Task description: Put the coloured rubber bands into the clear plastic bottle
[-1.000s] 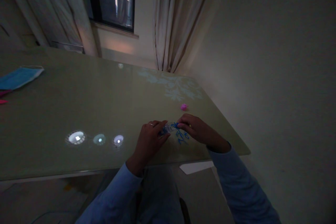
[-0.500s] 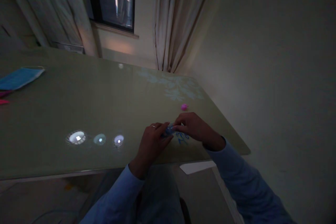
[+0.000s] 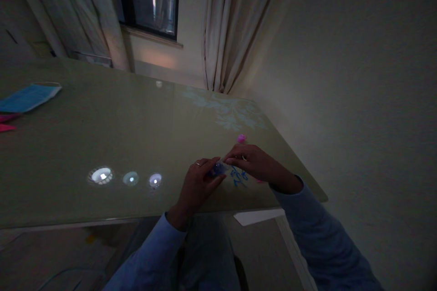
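My left hand [image 3: 198,183] is wrapped round a small clear container with dark blue bits inside [image 3: 217,169], above the near part of the table. At the container's right end, my right hand [image 3: 246,160] has its fingers pinched together; whatever they hold is too small to make out. Several thin blue pieces [image 3: 237,176] lie on the tabletop just right of the container, partly below my right hand. A small pink object [image 3: 241,138] sits beyond my right hand, and a bit of pink [image 3: 260,181] shows beneath my right wrist.
The glossy greenish table [image 3: 136,136] reflects round lights. A blue face mask [image 3: 30,97] and pink items [image 3: 7,127] lie at its far left. A wall [image 3: 348,100] rises along the right side, and curtains [image 3: 221,27] hang behind the table.
My right hand has shifted slightly right, off the container's end. More of the container and its dark blue contents shows. The pink bit under my wrist has come into view.
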`<state>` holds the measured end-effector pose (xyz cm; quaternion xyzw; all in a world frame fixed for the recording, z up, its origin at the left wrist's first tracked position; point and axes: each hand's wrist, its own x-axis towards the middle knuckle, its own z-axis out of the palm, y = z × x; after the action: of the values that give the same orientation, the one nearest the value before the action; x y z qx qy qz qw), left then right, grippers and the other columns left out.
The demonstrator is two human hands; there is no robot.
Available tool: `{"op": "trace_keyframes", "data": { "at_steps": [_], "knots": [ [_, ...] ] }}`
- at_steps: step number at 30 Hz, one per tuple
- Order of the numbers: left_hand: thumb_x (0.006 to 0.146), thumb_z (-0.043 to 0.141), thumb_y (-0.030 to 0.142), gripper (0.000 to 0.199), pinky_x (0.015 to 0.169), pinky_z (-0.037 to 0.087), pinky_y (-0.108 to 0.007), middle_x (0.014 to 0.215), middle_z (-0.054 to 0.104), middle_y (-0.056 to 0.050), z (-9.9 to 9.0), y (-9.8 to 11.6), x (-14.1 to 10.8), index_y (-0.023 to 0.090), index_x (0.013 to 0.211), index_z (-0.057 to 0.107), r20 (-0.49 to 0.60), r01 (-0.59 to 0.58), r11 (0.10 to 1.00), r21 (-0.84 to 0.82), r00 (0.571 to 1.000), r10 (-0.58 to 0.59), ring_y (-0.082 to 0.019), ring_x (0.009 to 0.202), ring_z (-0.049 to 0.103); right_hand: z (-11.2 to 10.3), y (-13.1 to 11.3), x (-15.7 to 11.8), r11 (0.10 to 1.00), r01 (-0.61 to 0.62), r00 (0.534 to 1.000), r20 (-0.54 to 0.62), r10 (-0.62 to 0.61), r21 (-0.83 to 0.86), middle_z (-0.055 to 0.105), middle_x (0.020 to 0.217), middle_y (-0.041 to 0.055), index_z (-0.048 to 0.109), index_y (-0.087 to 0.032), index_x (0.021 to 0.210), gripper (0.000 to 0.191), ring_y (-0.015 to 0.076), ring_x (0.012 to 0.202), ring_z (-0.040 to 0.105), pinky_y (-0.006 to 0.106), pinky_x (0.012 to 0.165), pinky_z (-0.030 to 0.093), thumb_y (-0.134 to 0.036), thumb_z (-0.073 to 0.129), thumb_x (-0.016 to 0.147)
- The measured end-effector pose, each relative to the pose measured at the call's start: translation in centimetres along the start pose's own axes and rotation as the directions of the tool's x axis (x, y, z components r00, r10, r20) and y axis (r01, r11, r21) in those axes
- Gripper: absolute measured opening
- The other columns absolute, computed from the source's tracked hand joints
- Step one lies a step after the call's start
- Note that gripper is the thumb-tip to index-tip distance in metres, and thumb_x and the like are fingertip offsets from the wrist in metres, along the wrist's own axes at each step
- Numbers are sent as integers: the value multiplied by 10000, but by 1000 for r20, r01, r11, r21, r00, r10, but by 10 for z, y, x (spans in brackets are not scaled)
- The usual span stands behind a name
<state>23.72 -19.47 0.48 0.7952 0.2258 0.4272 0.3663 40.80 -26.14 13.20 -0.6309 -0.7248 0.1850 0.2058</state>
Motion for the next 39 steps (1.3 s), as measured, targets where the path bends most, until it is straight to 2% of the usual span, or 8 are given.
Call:
{"op": "trace_keyframes", "data": {
  "at_steps": [8, 14, 18, 21, 26, 33, 36, 39],
  "knots": [
    [778, 767, 367, 415, 905, 560, -374, 1143, 735, -83, -3, 6, -5, 209, 1149, 670, -10, 176, 934, -311, 982, -189, -224, 1023, 693, -4, -4, -23, 995, 13, 989, -150, 2, 101, 689, 928, 54, 714, -186, 1088, 295, 152, 779, 605, 275, 681, 463, -410, 651, 908],
    [736, 794, 342, 506, 842, 575, -353, 1105, 720, -99, 2, 13, -12, 192, 1149, 544, 8, 252, 807, -535, 956, -293, -218, 984, 704, 47, -12, -37, 968, -8, 947, -308, 87, 251, 636, 1110, 80, 645, -235, 1239, 516, 190, 930, 597, 300, 741, 481, -490, 759, 805],
    [705, 804, 319, 427, 779, 578, -324, 965, 714, -52, 4, 21, -21, 199, 1005, 524, -88, 248, 890, -383, 949, -303, -203, 905, 713, 83, -12, -37, 925, 12, 888, -429, 165, 380, 626, 1102, 81, 669, -255, 1186, 429, 218, 1002, 602, 342, 817, 499, -466, 745, 821],
    [756, 757, 310, 431, 801, 585, -339, 1034, 713, -75, 1, 29, -26, 207, 1097, 515, -73, 223, 926, -303, 964, -256, -215, 957, 716, 94, -13, -40, 889, 44, 829, -514, 223, 456, 627, 1118, 86, 696, -265, 1123, 382, 241, 1061, 602, 371, 868, 508, -462, 760, 802],
    [776, 757, 383, 687, 1057, 476, -479, 1366, 589, -147, -15, 33, -25, 232, 1367, 440, -1, 81, 989, -124, 997, -81, -285, 1289, 556, 93, -5, -57, 826, 105, 754, -586, 297, 554, 667, 1151, 95, 706, -259, 1109, 403, 265, 1097, 619, 421, 942, 511, -468, 786, 774],
    [868, 638, 326, 377, 934, 544, -427, 1246, 658, -113, -13, -3, 3, 215, 1226, 598, 67, 46, 999, -3, 997, -45, -239, 1121, 642, 85, 35, -91, 712, 125, 597, -626, 502, 691, 718, 1161, 102, 696, -241, 1128, 447, 262, 1011, 679, 436, 906, 541, -454, 802, 749],
    [821, 679, 270, 409, 963, 524, -441, 1210, 672, -128, -1, -15, 24, 193, 1220, 636, 226, -27, 989, 144, 974, -7, -254, 1116, 639, 81, 51, -100, 671, 177, 531, -643, 551, 721, 716, 1160, 95, 695, -249, 1130, 458, 243, 970, 687, 421, 890, 543, -457, 808, 738],
    [727, 773, 247, 543, 963, 513, -424, 1228, 666, -157, 9, -24, 48, 178, 1252, 656, 478, -127, 961, 247, 879, -6, -284, 1100, 646, 77, 65, -106, 626, 223, 506, -638, 581, 747, 726, 1079, 92, 693, -237, 1130, 494, 222, 890, 693, 395, 837, 554, -500, 801, 727]
  ]
}}
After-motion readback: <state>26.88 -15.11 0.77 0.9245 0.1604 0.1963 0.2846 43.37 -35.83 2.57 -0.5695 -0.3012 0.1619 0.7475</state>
